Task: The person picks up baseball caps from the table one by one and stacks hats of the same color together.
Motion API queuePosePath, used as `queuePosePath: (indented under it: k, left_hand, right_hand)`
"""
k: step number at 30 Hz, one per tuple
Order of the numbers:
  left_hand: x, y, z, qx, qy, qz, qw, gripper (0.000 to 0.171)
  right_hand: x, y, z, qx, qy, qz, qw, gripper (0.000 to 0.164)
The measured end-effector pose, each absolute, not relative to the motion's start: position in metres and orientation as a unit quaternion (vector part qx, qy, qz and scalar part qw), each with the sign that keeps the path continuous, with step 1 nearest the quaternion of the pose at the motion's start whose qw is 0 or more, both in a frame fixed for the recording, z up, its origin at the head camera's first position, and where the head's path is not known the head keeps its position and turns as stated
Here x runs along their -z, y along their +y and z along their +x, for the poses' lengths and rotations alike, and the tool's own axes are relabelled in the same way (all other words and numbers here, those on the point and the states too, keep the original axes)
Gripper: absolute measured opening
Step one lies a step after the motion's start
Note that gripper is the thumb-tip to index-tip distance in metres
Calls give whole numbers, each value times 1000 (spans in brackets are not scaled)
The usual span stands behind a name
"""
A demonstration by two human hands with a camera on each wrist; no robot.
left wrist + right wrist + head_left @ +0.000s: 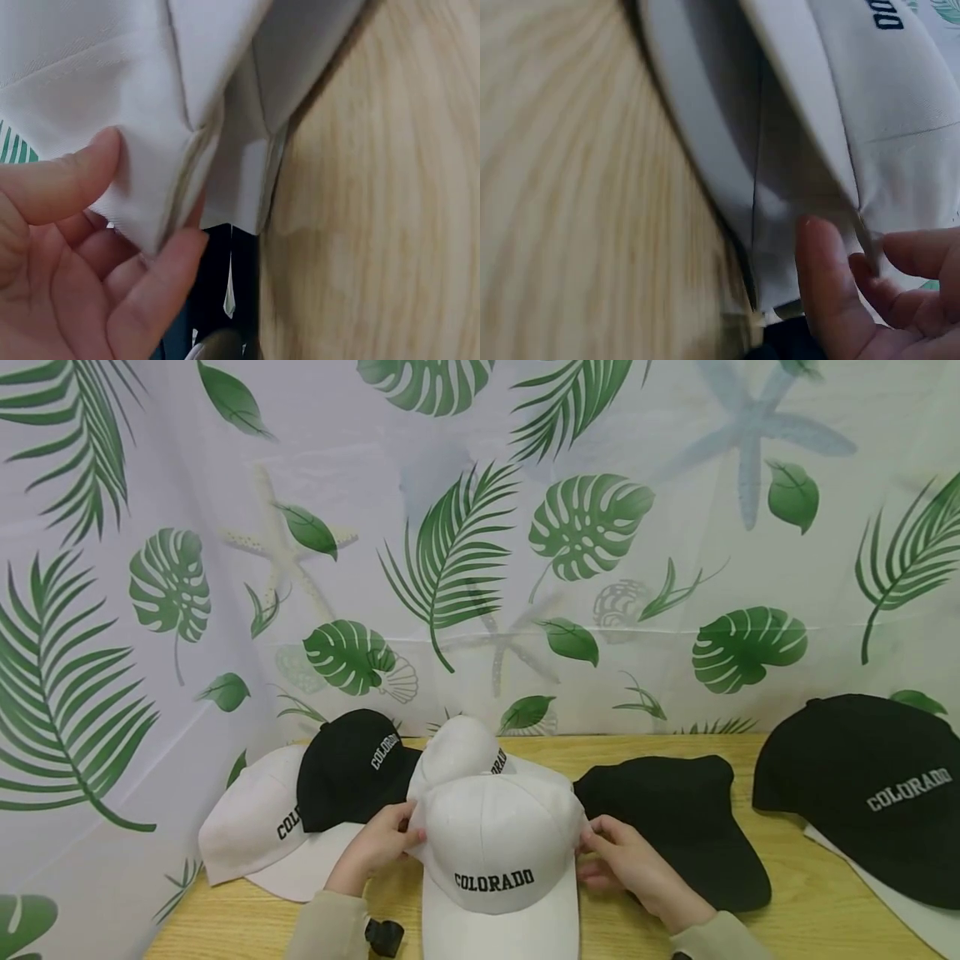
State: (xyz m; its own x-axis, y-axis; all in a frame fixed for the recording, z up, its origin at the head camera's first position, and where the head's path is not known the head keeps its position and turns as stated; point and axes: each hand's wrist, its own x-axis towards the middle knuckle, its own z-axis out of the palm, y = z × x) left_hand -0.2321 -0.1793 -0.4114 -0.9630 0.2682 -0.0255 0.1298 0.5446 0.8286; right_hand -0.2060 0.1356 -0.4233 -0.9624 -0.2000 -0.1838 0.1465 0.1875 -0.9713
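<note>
A white baseball cap (pixel 498 831) with black COLORADO lettering faces me in the head view, brim toward me. My left hand (pixel 381 842) pinches its edge on the left side. On the opposite side, my right hand (pixel 626 862) grips the edge between thumb and fingers. Behind and partly under it is a second white cap (pixel 456 747), mostly hidden. In the left wrist view, the held cap's edge (pixel 150 172) lies between thumb and fingers, close over the other white cap (pixel 238 180). The right wrist view shows the held cap's side (pixel 900 142) above another white cap (pixel 780 255).
Left on the wooden table (pixel 225 927), a black cap (pixel 348 768) overlaps a white cap (pixel 251 814). A plain-looking black cap (pixel 675 827) lies right of my hands. At far right, a black COLORADO cap (pixel 847 777) covers a white brim (pixel 862 872). A leaf-print cloth (pixel 480 568) hangs behind.
</note>
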Motion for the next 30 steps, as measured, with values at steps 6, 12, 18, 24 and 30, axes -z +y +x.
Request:
queuePosePath:
  k: [6, 12, 18, 24, 30]
  left_hand:
    - [413, -179, -234, -423, 897, 111, 62, 4]
    - [414, -180, -234, -403, 908, 102, 46, 4]
    - [417, -181, -234, -385, 918, 96, 19, 11]
    - [419, -184, -235, -363, 928, 80, 11, 14]
    - [421, -188, -237, -352, 933, 75, 23, 13]
  right_hand:
    - [421, 137, -210, 480, 872, -94, 21, 21]
    - [415, 135, -215, 389, 905, -158, -61, 14]
    - [411, 130, -221, 350, 917, -167, -90, 5]
    - [411, 126, -226, 322, 927, -168, -92, 10]
    - [415, 126, -230, 326, 927, -166, -78, 9]
